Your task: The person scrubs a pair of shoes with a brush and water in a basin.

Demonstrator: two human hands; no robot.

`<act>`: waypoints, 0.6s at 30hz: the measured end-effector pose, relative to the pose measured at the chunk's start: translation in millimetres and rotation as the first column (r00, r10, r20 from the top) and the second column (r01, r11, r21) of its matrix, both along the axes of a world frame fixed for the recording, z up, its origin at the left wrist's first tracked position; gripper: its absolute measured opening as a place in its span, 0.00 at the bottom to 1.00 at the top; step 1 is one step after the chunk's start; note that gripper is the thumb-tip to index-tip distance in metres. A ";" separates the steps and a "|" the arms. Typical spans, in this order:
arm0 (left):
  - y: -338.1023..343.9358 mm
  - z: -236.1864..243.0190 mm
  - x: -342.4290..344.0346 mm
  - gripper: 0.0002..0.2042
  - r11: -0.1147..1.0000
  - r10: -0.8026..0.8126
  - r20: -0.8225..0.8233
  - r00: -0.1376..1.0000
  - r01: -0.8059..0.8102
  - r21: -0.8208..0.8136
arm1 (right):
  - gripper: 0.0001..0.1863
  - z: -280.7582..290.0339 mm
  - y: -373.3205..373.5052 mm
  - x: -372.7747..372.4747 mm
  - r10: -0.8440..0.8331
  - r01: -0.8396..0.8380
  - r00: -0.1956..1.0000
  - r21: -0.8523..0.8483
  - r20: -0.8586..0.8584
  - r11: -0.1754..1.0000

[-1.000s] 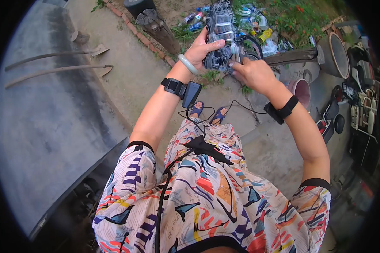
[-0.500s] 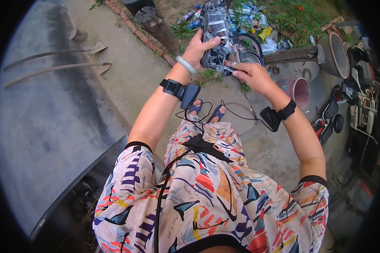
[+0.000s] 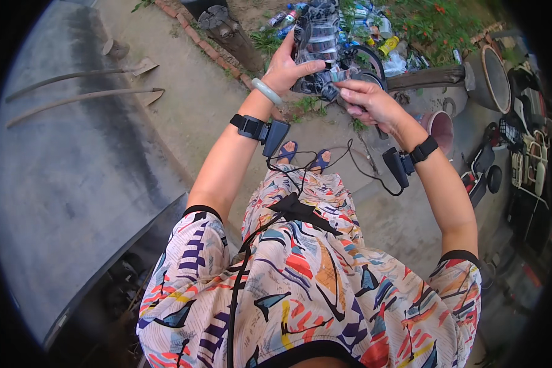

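Held up at the top middle is a long black-and-clear bundle point(image 3: 322, 44), glossy and ribbed like crumpled plastic; its exact kind I cannot make out. My left hand point(image 3: 286, 67) grips its left side, thumb lying across the front and the other fingers partly behind. A pale bangle circles that wrist. At the bundle's lower right edge, my right hand point(image 3: 371, 105) pinches a part of it between thumb and forefinger, the other fingers curled. Each forearm carries a strapped black device.
Plastic bottles point(image 3: 387, 45) and other litter lie on the ground beyond the bundle. A wooden post point(image 3: 227, 35) and a log point(image 3: 426, 78) flank them. On the right stand a pink bucket point(image 3: 441, 130) and a large pot point(image 3: 487, 80). Two long-handled tools point(image 3: 83, 98) lie left.
My right hand has shifted slightly right and its fingers have curled more at the bundle's lower edge. The left hand keeps its grip.
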State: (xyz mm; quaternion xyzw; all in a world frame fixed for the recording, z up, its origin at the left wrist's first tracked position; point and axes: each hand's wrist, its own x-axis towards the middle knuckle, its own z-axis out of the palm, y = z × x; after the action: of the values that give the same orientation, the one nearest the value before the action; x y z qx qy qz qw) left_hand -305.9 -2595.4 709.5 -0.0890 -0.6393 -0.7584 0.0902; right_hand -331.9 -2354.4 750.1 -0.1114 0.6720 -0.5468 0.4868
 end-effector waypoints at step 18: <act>4.5 0.8 -4.3 0.34 0.979 -0.052 0.182 0.982 0.014 0.202 | 0.19 -34.8 4.8 14.8 0.216 -0.087 0.220 0.201 -0.951 0.976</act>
State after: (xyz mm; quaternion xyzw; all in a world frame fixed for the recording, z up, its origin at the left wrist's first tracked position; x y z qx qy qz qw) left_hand -310.2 -2590.9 710.3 -0.0188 -0.5640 -0.8252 0.0258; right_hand -317.0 -2349.6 715.3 -0.4643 0.8416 -0.2750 0.0236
